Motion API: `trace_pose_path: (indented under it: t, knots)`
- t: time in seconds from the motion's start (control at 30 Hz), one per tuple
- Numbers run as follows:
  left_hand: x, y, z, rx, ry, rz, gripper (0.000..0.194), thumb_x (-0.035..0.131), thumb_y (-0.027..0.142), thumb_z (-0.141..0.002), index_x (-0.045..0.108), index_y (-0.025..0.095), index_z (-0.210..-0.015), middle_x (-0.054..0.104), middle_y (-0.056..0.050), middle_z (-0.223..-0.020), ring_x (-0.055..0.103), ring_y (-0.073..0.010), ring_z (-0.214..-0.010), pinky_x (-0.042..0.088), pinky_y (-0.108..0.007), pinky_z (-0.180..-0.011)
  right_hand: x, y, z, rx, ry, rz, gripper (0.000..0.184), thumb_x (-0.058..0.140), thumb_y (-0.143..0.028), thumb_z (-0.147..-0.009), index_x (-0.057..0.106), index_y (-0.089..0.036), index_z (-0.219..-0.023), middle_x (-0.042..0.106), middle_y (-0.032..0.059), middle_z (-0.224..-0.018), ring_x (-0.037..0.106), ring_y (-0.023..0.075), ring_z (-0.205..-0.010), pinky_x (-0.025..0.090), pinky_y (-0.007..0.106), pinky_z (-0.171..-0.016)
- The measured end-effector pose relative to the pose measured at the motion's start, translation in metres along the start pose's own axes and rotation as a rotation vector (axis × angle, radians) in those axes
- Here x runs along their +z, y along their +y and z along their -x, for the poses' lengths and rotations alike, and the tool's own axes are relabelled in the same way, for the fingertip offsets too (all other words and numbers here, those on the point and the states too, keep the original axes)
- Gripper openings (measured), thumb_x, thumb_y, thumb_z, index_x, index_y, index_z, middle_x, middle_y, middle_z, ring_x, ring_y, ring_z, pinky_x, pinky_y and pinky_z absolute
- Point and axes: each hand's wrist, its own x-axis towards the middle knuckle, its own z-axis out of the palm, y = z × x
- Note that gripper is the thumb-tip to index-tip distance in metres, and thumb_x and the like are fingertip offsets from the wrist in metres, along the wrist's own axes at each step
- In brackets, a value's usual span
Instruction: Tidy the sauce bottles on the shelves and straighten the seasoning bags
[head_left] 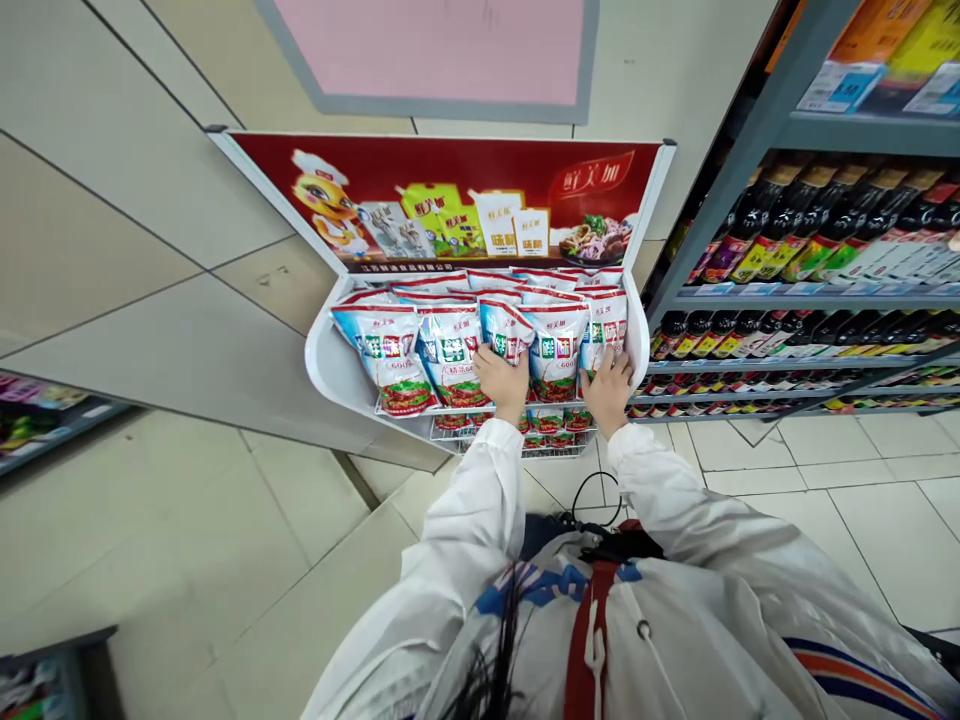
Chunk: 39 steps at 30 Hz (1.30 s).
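My left hand point(504, 382) is closed on the lower part of a seasoning bag point(501, 325), which leans to one side in the front row. Against the front of another seasoning bag point(604, 318), near the right end of that row, my right hand point(608, 388) rests with its fingers spread. Between the two hands stands a white and blue bag point(556, 345) with a red top edge. More of the same bags point(450, 350) stand to the left and in rows behind. All sit in the top tray of a white display rack point(324, 365).
A red printed header board point(517, 165) rises behind the bags. Lower wire shelves point(559, 447) hold more bags. Close on the right is a grey shelf unit point(750, 300) packed with dark bottles point(825, 200). A tiled wall point(247, 200) stands behind the rack.
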Motion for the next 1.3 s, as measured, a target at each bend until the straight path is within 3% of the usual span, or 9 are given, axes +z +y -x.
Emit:
trace_pose_path:
  t: [0.17, 0.3, 0.47, 0.63, 0.77, 0.93, 1.0, 1.13, 1.3]
  knots:
    - [-0.035, -0.058, -0.002, 0.286, -0.128, 0.243, 0.046, 0.061, 0.047, -0.095, 0.053, 0.016, -0.129, 0.062, -0.016, -0.129, 0.061, -0.0271, -0.116, 0.049, -0.042, -0.103, -0.008, 0.013, 0.014, -0.151, 0.123, -0.094, 0.068, 0.05, -0.042, -0.099, 0.032, -0.006, -0.154, 0.04, 0.029, -0.149, 0.045, 0.0399, -0.133, 0.048, 0.054, -0.102]
    - [-0.046, -0.09, 0.006, 0.268, -0.176, 0.19, 0.026, 0.063, 0.043, -0.094, 0.061, 0.019, -0.103, 0.069, -0.01, -0.105, 0.066, -0.0221, -0.094, 0.052, -0.035, -0.088, -0.004, 0.011, 0.025, -0.489, 0.116, -0.061, 0.042, 0.044, -0.032, -0.104, 0.055, -0.015, -0.141, 0.051, 0.0184, -0.143, 0.045, 0.0324, -0.132, 0.039, 0.049, -0.112]
    - [-0.033, -0.084, 0.009, 0.142, -0.37, 0.075, 0.029, 0.077, 0.044, -0.085, 0.06, 0.021, -0.086, 0.071, -0.004, -0.086, 0.066, -0.0204, -0.08, 0.048, -0.03, -0.073, 0.019, 0.005, 0.025, -0.629, -0.048, 0.011, 0.031, 0.047, -0.024, -0.102, 0.066, -0.017, -0.126, 0.059, 0.0168, -0.131, 0.05, 0.0305, -0.121, 0.041, 0.046, -0.107]
    - [-0.031, -0.077, 0.01, 0.105, -0.381, -0.017, 0.029, 0.076, 0.046, -0.085, 0.062, 0.02, -0.09, 0.072, -0.007, -0.089, 0.067, -0.0236, -0.084, 0.046, -0.031, -0.071, 0.023, 0.003, 0.023, -0.605, -0.053, -0.005, 0.032, 0.051, -0.021, -0.1, 0.065, -0.016, -0.128, 0.058, 0.0164, -0.133, 0.047, 0.0312, -0.126, 0.039, 0.046, -0.11]
    - [-0.047, -0.089, 0.01, 0.23, -0.308, 0.061, 0.021, 0.063, 0.04, -0.095, 0.064, 0.02, -0.101, 0.072, -0.01, -0.102, 0.067, -0.0251, -0.098, 0.051, -0.034, -0.085, 0.009, -0.006, 0.023, -0.542, -0.035, -0.134, 0.029, 0.052, -0.029, -0.101, 0.066, -0.017, -0.123, 0.059, 0.015, -0.129, 0.05, 0.03, -0.123, 0.043, 0.047, -0.108]
    - [-0.083, -0.119, -0.009, 0.246, 0.094, 0.083, 0.028, 0.049, 0.031, -0.1, 0.061, 0.014, -0.119, 0.062, -0.018, -0.125, 0.055, -0.0265, -0.125, 0.043, -0.041, -0.111, -0.014, -0.046, 0.018, -0.46, 0.065, -0.361, 0.045, 0.043, -0.038, -0.104, 0.049, -0.016, -0.143, 0.053, 0.0166, -0.139, 0.047, 0.0272, -0.135, 0.041, 0.048, -0.116]
    - [-0.095, -0.13, -0.022, 0.226, 0.156, 0.029, 0.04, 0.052, 0.03, -0.098, 0.055, 0.011, -0.133, 0.051, -0.022, -0.142, 0.044, -0.03, -0.138, 0.034, -0.047, -0.119, -0.015, -0.069, 0.017, -0.457, 0.055, -0.387, 0.054, 0.043, -0.04, -0.104, 0.038, -0.015, -0.152, 0.048, 0.018, -0.147, 0.041, 0.0268, -0.142, 0.04, 0.048, -0.119]
    - [-0.107, -0.148, -0.045, 0.297, -0.006, -0.071, 0.062, 0.055, 0.029, -0.095, 0.04, 0.012, -0.153, 0.027, -0.023, -0.164, 0.026, -0.0354, -0.153, 0.025, -0.053, -0.125, 0.004, -0.113, 0.021, -0.439, -0.027, -0.353, 0.077, 0.048, -0.039, -0.102, 0.01, -0.014, -0.164, 0.024, 0.0207, -0.165, 0.023, 0.0286, -0.155, 0.036, 0.05, -0.122]
    - [-0.111, -0.172, -0.058, 0.422, -0.097, -0.133, 0.065, 0.053, 0.032, -0.097, 0.038, 0.01, -0.157, 0.026, -0.021, -0.167, 0.025, -0.0358, -0.154, 0.025, -0.053, -0.125, 0.035, -0.151, 0.031, -0.338, -0.004, -0.271, 0.12, 0.079, -0.039, -0.085, -0.005, -0.008, -0.164, -0.004, 0.0291, -0.168, 0.005, 0.0399, -0.158, 0.03, 0.056, -0.123]
